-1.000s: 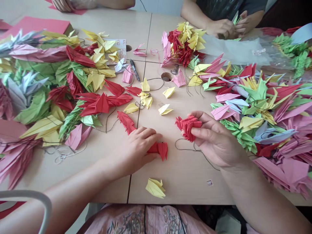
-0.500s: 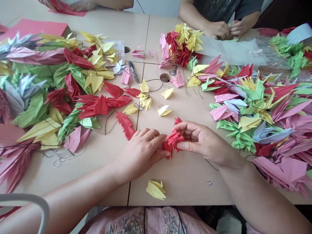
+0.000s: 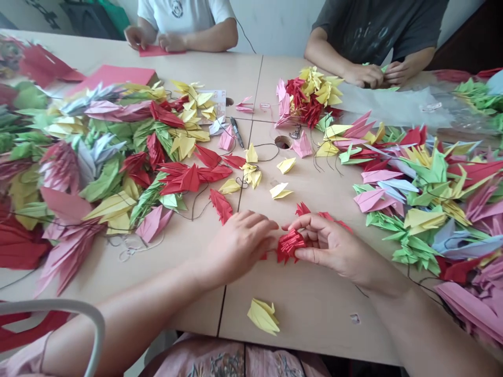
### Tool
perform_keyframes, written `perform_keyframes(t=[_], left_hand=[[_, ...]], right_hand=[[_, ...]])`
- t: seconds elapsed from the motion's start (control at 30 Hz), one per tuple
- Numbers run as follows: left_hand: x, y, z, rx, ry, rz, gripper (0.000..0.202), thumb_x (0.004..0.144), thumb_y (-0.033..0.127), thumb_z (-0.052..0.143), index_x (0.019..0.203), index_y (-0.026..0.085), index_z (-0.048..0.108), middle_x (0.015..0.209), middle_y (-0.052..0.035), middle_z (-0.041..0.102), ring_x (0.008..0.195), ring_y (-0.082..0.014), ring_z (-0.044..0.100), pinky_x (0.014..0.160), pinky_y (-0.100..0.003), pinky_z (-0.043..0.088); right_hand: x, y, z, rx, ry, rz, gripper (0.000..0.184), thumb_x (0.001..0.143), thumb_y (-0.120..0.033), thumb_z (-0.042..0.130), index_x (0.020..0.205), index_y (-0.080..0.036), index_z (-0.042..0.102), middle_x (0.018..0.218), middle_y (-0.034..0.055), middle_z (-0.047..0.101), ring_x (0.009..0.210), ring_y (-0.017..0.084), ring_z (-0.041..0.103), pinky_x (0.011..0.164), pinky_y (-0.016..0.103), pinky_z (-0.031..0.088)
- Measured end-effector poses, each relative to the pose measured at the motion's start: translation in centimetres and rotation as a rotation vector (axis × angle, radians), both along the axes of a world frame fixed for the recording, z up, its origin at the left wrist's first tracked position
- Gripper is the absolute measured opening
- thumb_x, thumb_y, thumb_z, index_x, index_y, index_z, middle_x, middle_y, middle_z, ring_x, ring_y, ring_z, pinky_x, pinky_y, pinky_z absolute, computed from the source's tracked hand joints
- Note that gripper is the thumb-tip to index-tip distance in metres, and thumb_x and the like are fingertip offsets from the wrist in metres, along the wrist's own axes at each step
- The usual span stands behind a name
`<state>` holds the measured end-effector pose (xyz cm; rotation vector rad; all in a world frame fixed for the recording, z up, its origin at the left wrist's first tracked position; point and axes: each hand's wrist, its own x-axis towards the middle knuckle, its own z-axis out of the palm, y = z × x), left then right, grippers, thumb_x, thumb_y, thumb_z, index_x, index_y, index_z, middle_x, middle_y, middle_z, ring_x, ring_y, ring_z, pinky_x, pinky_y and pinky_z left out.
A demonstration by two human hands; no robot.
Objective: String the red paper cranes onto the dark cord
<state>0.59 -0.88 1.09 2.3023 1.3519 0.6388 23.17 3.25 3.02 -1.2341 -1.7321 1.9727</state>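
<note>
My right hand (image 3: 330, 243) pinches a tight stack of red paper cranes (image 3: 290, 246) between thumb and fingers. My left hand (image 3: 239, 243) lies just beside that stack, its fingertips reaching toward it, and a small red paper tip (image 3: 264, 256) peeks out below those fingers. Whether the left hand grips anything is hidden. Red paper cranes (image 3: 303, 209) stick out behind my right fingers. A single red crane (image 3: 220, 206) lies above my left hand. Black thread (image 3: 361, 292) runs from under my right wrist.
Large heaps of strung origami cranes in many colours cover both sides of the wooden table (image 3: 314, 319). A yellow crane (image 3: 263, 316) lies near its front edge. Two co-workers sit across, one with hands (image 3: 363, 76) among cranes. A black marker (image 3: 237, 132) lies mid-table.
My hands have come together around the red stack, which moved left from my right hand's earlier spot. The view has tilted up, showing more of the people across the table.
</note>
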Motion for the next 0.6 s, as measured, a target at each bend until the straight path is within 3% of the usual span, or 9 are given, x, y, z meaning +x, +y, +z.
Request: perform_keyframes(t=[0.13, 0.23, 0.37, 0.5, 0.6], left_hand=[[-5.1, 1.3, 1.1, 0.009, 0.12, 0.175, 0.046, 0.08, -0.005, 0.04, 0.11, 0.018, 0.066, 0.114, -0.0078, 0.071, 0.112, -0.0262, 0.058, 0.096, -0.042, 0.048], [-7.6, 1.3, 1.8, -0.09, 0.259, 0.107, 0.055, 0.076, -0.004, 0.043, 0.12, 0.021, 0.065, 0.127, -0.007, 0.065, 0.121, -0.0286, 0.052, 0.102, -0.045, 0.045], [-7.3, 1.1, 1.7, -0.089, 0.317, 0.048, 0.037, 0.079, 0.004, 0.05, 0.109, 0.02, 0.067, 0.128, -0.0095, 0.062, 0.119, -0.0308, 0.051, 0.101, -0.047, 0.045], [-6.6, 1.3, 1.3, -0.082, 0.282, 0.027, 0.02, 0.082, 0.009, 0.052, 0.093, 0.019, 0.066, 0.115, -0.0084, 0.067, 0.111, -0.0286, 0.055, 0.096, -0.045, 0.047], [-6.8, 1.4, 1.1, -0.083, 0.278, 0.032, 0.026, 0.083, 0.011, 0.053, 0.105, 0.019, 0.065, 0.115, -0.0088, 0.068, 0.113, -0.0293, 0.055, 0.098, -0.046, 0.046]], right_hand=[[-0.4, -0.4, -0.3, 0.112, -0.116, 0.073, 0.019, 0.083, -0.024, 0.068, 0.1, -0.022, 0.062, 0.101, 0.0054, 0.072, 0.095, 0.021, 0.07, 0.085, 0.038, 0.058], [-0.9, -0.7, 0.1, 0.204, -0.183, 0.175, 0.011, 0.085, -0.019, 0.063, 0.095, -0.023, 0.063, 0.113, 0.006, 0.071, 0.092, 0.02, 0.07, 0.084, 0.037, 0.057], [-0.9, -0.7, 0.6, 0.253, -0.242, 0.238, 0.01, 0.087, -0.019, 0.06, 0.095, -0.023, 0.065, 0.118, 0.0056, 0.07, 0.092, 0.02, 0.069, 0.084, 0.037, 0.056], [-0.2, -0.1, 0.5, 0.267, -0.262, 0.208, 0.014, 0.087, -0.021, 0.061, 0.1, -0.023, 0.064, 0.106, 0.0035, 0.072, 0.093, 0.02, 0.068, 0.082, 0.035, 0.056], [0.2, 0.2, 0.8, 0.243, -0.284, 0.199, 0.014, 0.088, -0.024, 0.06, 0.101, -0.024, 0.064, 0.097, 0.002, 0.072, 0.091, 0.02, 0.068, 0.08, 0.034, 0.057]])
